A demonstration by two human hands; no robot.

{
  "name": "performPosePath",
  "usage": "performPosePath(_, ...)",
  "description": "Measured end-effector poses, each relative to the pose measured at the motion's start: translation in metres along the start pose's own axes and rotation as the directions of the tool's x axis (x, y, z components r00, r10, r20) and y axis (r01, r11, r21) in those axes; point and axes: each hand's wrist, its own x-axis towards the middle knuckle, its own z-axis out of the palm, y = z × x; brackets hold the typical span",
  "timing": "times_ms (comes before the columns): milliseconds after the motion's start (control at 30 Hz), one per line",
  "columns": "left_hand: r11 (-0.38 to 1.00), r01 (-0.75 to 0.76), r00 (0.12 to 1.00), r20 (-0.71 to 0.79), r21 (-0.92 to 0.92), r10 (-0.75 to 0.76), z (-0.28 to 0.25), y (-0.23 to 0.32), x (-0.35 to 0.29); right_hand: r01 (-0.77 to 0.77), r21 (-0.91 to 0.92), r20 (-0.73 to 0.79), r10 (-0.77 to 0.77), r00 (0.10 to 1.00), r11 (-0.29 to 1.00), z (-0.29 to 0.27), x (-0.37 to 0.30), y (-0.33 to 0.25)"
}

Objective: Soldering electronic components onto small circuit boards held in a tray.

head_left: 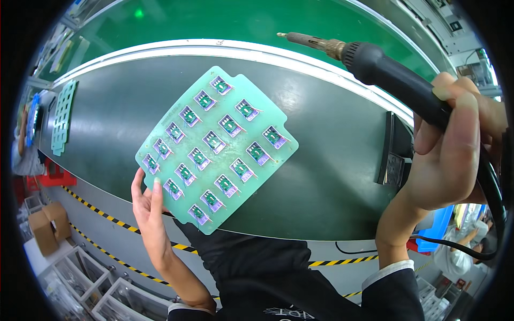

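A light green fixture board (231, 148) lies tilted over the dark bench top, its slots filled with several small circuit boards (214, 142) that have thin wires sticking out. My left hand (146, 200) grips the board's lower left edge, thumb on top and fingers at the side and below. Raised at the right, my right hand (455, 139) is closed around the black handle of a soldering iron (369, 64). The iron's metal tip points left, above the far edge of the bench and apart from the board. Its cable runs down past my right wrist.
A black box-like stand (393, 150) sits at the bench's right end. Another green fixture board (63, 117) lies at the far left. Past the white rail (214, 48) runs a green surface. Clear bins (80, 273) and a cardboard box (49, 227) stand lower left; other people work at both sides.
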Motion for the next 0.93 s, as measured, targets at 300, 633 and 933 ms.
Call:
performPosePath(300, 0.993, 0.085, 0.994, 0.079, -0.082, -0.078, -0.012, 0.006, 0.008, 0.238, -0.235, 0.15, -0.206, 0.967, 0.942, -0.009, -0.004, -0.007)
performPosePath(633, 0.962, 0.216, 0.939, 0.308, -0.169, -0.157, 0.002, 0.015, 0.029, -0.171, 0.195, -0.205, 0.21, 0.956, 0.966, -0.059, -0.031, -0.019)
performPosePath(933, 0.981, -0.036, 0.908, 0.405, -0.189, 0.111, -0.009, 0.002, 0.035, -0.298, -0.163, -0.638, 0.13, 0.759, 0.94, -0.125, -0.112, -0.02)
